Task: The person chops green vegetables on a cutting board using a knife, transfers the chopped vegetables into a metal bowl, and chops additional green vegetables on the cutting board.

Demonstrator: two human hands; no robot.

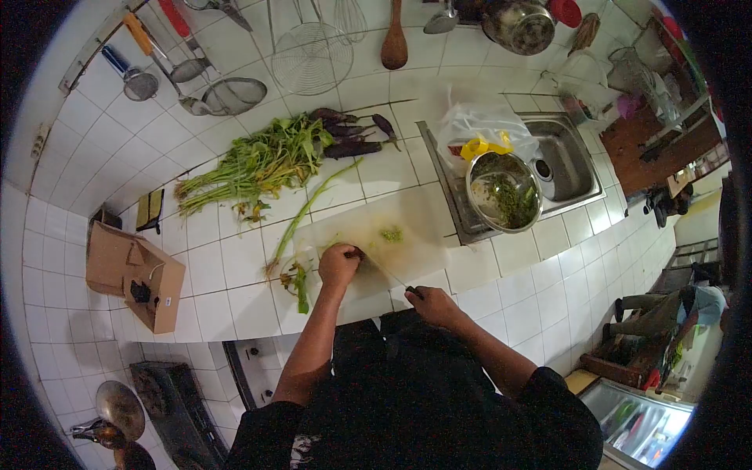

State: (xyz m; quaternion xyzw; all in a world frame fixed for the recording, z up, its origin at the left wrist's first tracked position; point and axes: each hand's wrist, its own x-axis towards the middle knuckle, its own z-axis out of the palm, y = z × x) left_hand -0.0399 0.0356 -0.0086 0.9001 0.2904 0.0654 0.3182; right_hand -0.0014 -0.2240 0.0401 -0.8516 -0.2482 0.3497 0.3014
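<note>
My right hand (433,304) is wrapped round the dark handle of a knife (389,275), whose thin blade slants up and left across a pale cutting board (419,223). Near the blade's far end, my left hand (339,265) is closed on the board; what its curled fingers hold is too small to make out. A small heap of chopped greens (392,234) lies on the board beyond the blade. To the left, a long green stalk (309,205) and wilted trimmings (296,283) lie on the tiles. A metal bowl (471,205) holds cut greens.
Leafy greens (262,160) and purple eggplants (345,147) lie along the back wall. A plastic bag (482,121) rests beside the steel sink (576,184), behind the bowl. An open cardboard box (160,294) stands at left. Strainers and a wooden spoon (395,48) hang above.
</note>
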